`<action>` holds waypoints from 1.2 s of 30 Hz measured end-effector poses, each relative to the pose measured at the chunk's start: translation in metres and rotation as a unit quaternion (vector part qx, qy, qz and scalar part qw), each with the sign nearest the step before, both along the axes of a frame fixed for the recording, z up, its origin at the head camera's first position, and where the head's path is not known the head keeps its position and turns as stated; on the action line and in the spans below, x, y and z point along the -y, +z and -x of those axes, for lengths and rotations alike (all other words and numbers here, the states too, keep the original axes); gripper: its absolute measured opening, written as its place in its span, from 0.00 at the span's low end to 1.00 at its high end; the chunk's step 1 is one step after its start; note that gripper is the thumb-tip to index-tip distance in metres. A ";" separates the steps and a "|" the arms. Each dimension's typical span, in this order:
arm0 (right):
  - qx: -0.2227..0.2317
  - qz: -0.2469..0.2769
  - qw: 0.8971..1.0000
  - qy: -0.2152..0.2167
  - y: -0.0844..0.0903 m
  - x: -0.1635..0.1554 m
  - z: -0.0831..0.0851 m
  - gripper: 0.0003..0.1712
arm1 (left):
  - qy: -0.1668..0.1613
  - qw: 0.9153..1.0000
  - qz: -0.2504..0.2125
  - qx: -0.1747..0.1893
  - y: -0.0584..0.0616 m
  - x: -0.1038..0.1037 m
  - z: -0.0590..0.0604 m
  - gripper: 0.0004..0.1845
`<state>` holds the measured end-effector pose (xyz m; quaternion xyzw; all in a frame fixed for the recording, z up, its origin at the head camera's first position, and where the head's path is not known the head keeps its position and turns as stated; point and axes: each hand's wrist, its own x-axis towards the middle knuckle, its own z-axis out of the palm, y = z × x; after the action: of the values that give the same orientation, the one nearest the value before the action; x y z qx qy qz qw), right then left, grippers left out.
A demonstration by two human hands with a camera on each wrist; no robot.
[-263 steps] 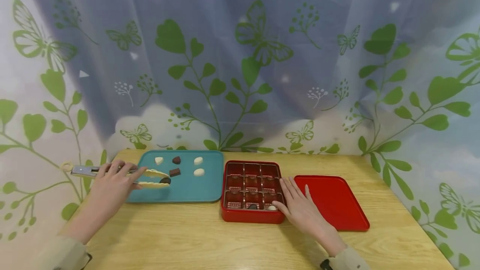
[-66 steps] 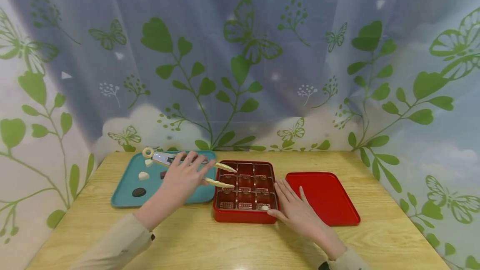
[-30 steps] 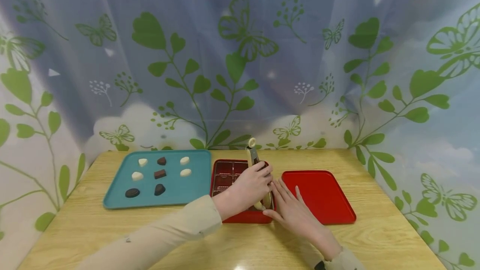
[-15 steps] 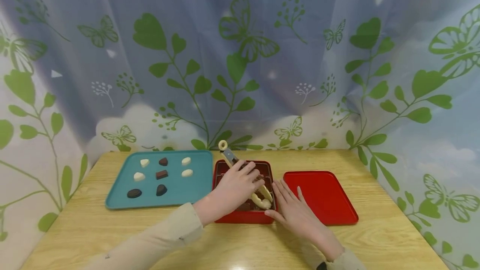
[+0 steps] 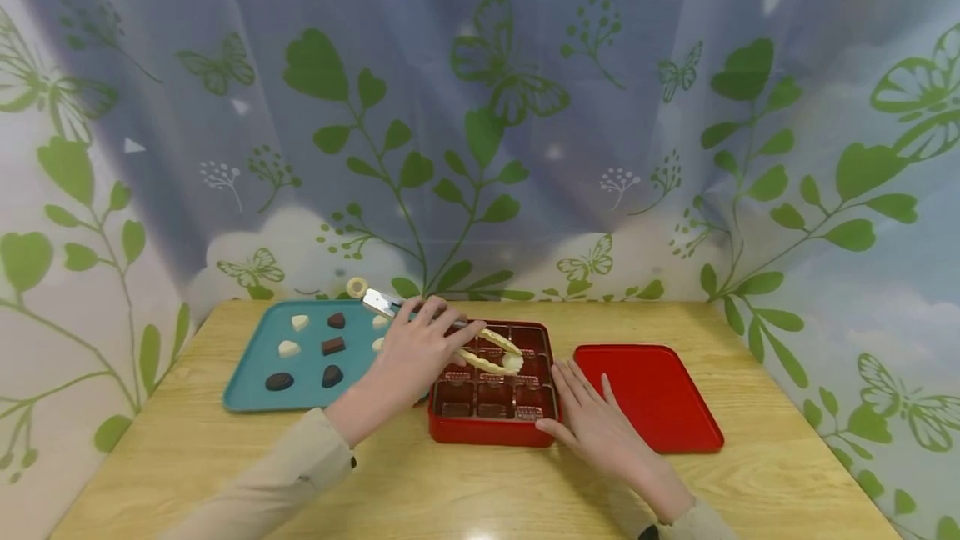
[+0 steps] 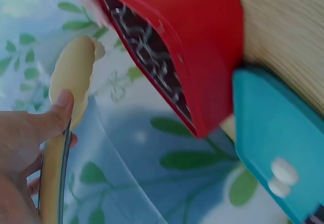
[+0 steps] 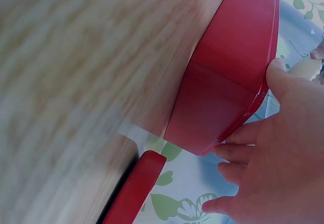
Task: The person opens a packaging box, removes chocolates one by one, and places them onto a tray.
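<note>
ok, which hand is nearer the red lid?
Right. The right hand rests at the red box's corner beside the red lid; the left hand, holding tongs, is across the box.

1. Legible text, labels, brands, numbers, signs: none in any view.
2. Curtain backdrop (image 5: 480,107), far side: printed leaves and butterflies only, no lettering.
3. Red box (image 5: 491,432), red lid (image 5: 652,398), teal tray (image 5: 255,365): plain surfaces, unmarked.

Long beige sleeves on both arms; bare hands (image 5: 420,348); dark band at right cuff.
</note>
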<state>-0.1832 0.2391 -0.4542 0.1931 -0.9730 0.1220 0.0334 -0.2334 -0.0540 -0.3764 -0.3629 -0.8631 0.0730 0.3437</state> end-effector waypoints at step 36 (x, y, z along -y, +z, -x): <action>0.009 -0.003 1.000 0.000 0.002 0.000 -0.001 0.50 | 0.131 0.987 0.071 0.065 -0.035 0.124 0.010 0.22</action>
<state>-0.1822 0.2389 -0.4523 0.1922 -0.9736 0.1209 0.0238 -0.2434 -0.1777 -0.4116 -0.2743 -0.9161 0.1545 0.2481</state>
